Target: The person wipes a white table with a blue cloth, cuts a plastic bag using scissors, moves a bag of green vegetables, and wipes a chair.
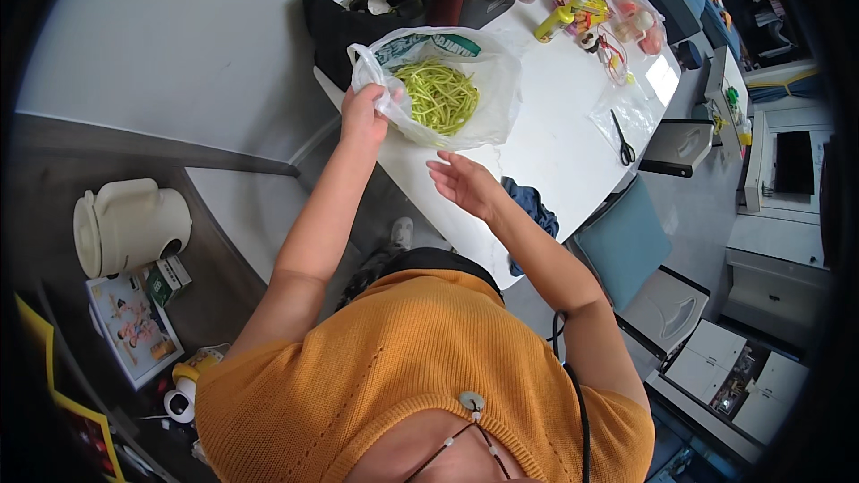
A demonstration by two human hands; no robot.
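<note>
A white plastic bag [497, 80] with green print stands wide-mouthed on the table's near left part. Inside it lies a heap of thin, light green vegetable strips [438, 97]; their exact kind I cannot make out. My left hand [365, 116] grips the gathered left edge of the bag. Just in front of the bag, my right hand [463, 184] hovers with its fingers stretched out and nothing in them. It is apart from the bag, over the table's near edge.
On the white table [555, 116], scissors [624, 139] lie to the right beside a clear plastic sheet. A yellow bottle [555, 24] and several packages stand farther back. A dark bag [331, 36] is behind on the left. Dark blue cloth [530, 206] and a chair [626, 233] are at the right.
</note>
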